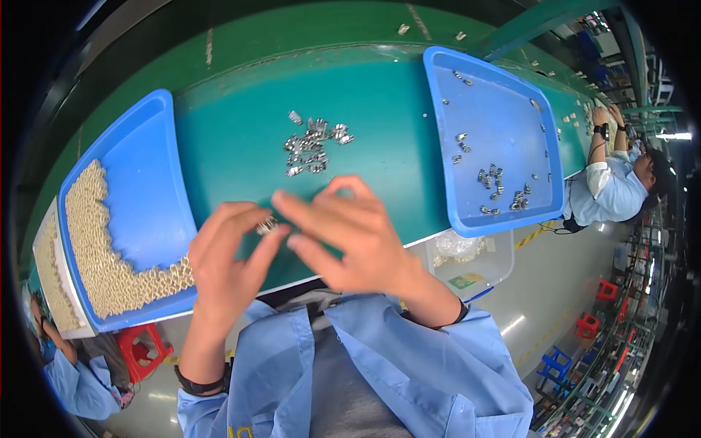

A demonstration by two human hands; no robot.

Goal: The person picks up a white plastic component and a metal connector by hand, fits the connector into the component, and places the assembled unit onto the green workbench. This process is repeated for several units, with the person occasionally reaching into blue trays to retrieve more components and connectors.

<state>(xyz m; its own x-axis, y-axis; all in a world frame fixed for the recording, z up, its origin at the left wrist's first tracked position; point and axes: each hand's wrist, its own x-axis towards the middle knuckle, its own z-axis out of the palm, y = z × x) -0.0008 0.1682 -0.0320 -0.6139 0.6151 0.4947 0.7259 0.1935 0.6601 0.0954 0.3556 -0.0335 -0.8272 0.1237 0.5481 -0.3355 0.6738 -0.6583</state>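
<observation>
While both hands meet at the centre of the frame, the left hand [226, 255] pinches a small metal clip [266, 225] between thumb and fingertips, and the right hand [350, 233] touches it with fingers spread apart. Loose metal clips [314, 144] lie just above on the green bench [380, 109]. Blue trays flank them: left tray [146, 182] holds beige parts [102, 255], right tray [496, 95] scattered clips.

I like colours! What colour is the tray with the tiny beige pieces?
Blue tray, in the head view.
</observation>
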